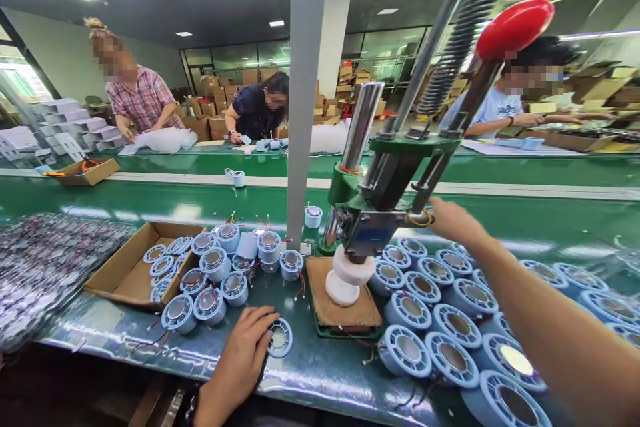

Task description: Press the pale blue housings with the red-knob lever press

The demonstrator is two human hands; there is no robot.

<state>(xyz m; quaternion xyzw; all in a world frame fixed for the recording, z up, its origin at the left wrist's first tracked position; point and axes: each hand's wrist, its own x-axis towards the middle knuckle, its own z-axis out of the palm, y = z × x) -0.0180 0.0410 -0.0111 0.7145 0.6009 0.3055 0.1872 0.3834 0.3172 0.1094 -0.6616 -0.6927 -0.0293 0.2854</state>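
Here's my left hand (243, 350), low over the bench, fingers curled against the near edge of a pale-blue, spoke-rimmed round piece (279, 338) with a greyish centre; contact, yes, but whether that's a pinch or a rest, I can't tell. And out to the far right, my right hand (457, 223) is up beside the green metal lever press with a red knob (373, 190); its fingertips are masked, so I can't call them closed or open.

Between both sets of fingers, the press's white round upper pad (354, 265) sits right over its white round lower block (342, 288), with no blue piece visible there. Progress, as I judge it: plenty assembled, plenty loose. Up-left of my left fingers, blue wired cylinders (214, 265) cluster beside a brown cardboard box (117, 273) holding loose flat blue rings (163, 265). Below my right fingers, capped blue cylinders (453, 323) crowd the bench; which group is finished, I can't say.
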